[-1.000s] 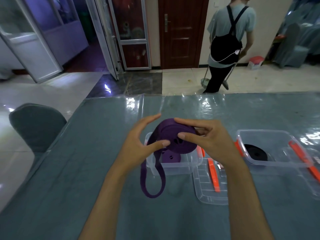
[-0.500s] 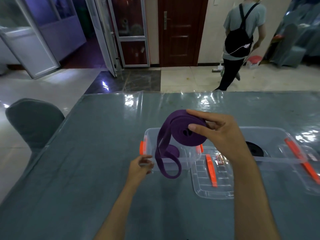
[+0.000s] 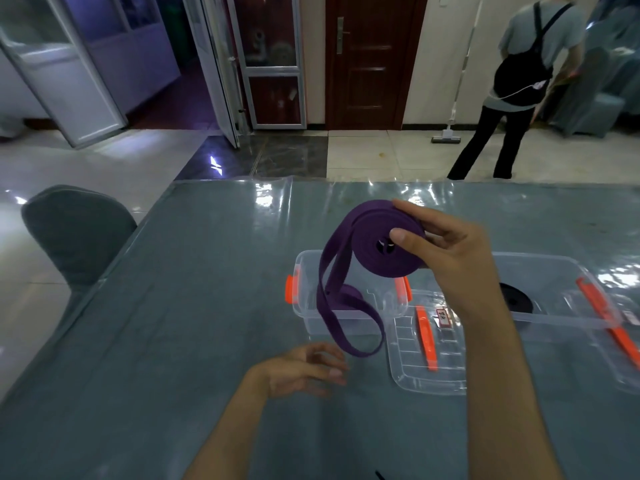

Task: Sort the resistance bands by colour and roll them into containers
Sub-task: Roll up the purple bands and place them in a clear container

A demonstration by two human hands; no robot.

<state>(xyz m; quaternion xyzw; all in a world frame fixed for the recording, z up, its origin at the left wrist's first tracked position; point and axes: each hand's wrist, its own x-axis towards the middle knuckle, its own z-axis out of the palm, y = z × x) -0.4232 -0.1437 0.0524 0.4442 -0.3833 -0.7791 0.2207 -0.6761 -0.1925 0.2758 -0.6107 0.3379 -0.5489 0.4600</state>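
My right hand point(image 3: 446, 251) pinches a partly rolled purple resistance band point(image 3: 375, 244) between thumb and fingers, held above a small clear container with orange clips point(image 3: 304, 306). The band's loose tail loops down in front of that container. Another purple roll point(image 3: 348, 296) lies inside it. My left hand point(image 3: 304, 370) hovers low over the table, just below the hanging loop, fingers loosely curled and holding nothing. A larger clear container point(image 3: 554, 271) to the right holds a rolled black band point(image 3: 516, 301).
Two clear lids with orange strips point(image 3: 427, 355) point(image 3: 620, 334) lie flat by the containers on the grey table point(image 3: 173, 341). A grey chair point(image 3: 74, 233) stands at the table's left. A person with a backpack point(image 3: 519, 81) stands beyond the far edge, near a mop point(image 3: 450, 126).
My left hand let go of the band and dropped toward the table. My right hand lifted the roll slightly, and the tail swung free. The person in the background walked right.
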